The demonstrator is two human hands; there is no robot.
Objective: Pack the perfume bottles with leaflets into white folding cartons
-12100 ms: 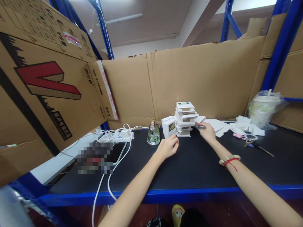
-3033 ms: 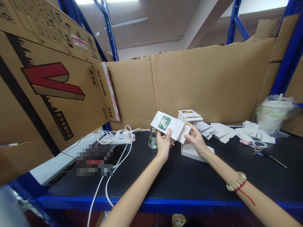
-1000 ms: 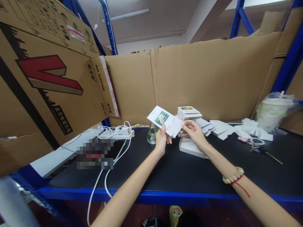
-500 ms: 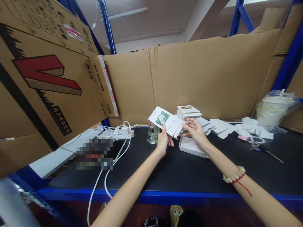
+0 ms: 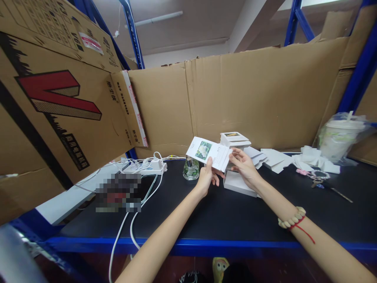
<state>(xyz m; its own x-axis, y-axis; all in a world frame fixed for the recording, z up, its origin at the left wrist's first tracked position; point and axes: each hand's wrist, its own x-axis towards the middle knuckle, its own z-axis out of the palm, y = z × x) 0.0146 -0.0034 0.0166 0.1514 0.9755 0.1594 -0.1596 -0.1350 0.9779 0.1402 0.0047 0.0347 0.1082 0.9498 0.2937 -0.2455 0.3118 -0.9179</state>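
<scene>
A white paper box [image 5: 203,152] printed with a white flower on green is held tilted above the black tabletop. My left hand [image 5: 207,177] is closed round its near edge, thumb on the printed face and fingers underneath. At the right end of the box, my right hand [image 5: 244,166] pinches the edge or flap; the exact contact is partly hidden by the fingers. Behind the box's left side stands a clear glass bottle [image 5: 191,169] with green inside, its top partly covered. An open white box [image 5: 239,184] lies below my right hand.
White boxes [image 5: 235,139] are stacked behind my right hand, with flat white cartons [image 5: 277,160] farther right. Keys [image 5: 317,182] and a bagged drink cup [image 5: 341,137] are at the right. A power strip [image 5: 144,166], white cables and a phone [image 5: 149,184] lie left. Cardboard walls the back.
The white paper box has shifted slightly right and down and turned flatter. My left hand moved right with it, and my right hand stays at its right end.
</scene>
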